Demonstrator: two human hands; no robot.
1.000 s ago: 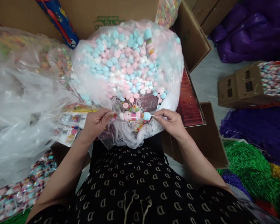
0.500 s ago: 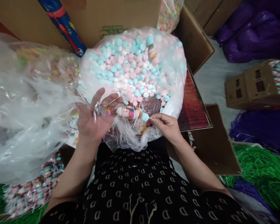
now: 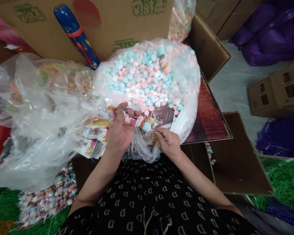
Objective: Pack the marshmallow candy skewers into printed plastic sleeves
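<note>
A skewer of pink, white and blue candies [image 3: 146, 126] lies nearly level in front of me, tilted down to the right. My left hand [image 3: 121, 130] is wrapped round its left end, where a clear printed wrapper [image 3: 98, 105] sticks out beyond the fingers. The thin white stick at the right end is pinched in my right hand [image 3: 167, 140]. Just beyond both hands lies a large open plastic bag [image 3: 189, 75] of pink, blue and white candies [image 3: 139, 78]. Another candy skewer [image 3: 163, 60] rests on that pile.
Printed wrappers [image 3: 94, 133] are stacked left of my left hand. Clear bags [image 3: 46, 114] of ring candies fill the left side. A blue tube [image 3: 75, 36] leans on a cardboard box [image 3: 112, 19]. An open carton [image 3: 240, 163] stands right of the dark red tabletop [image 3: 208, 120].
My left hand has closed from an open, spread pose round the skewer's left end. The printed wrapper now points up-left from it. The camera view has shifted, showing the wrapper stack.
</note>
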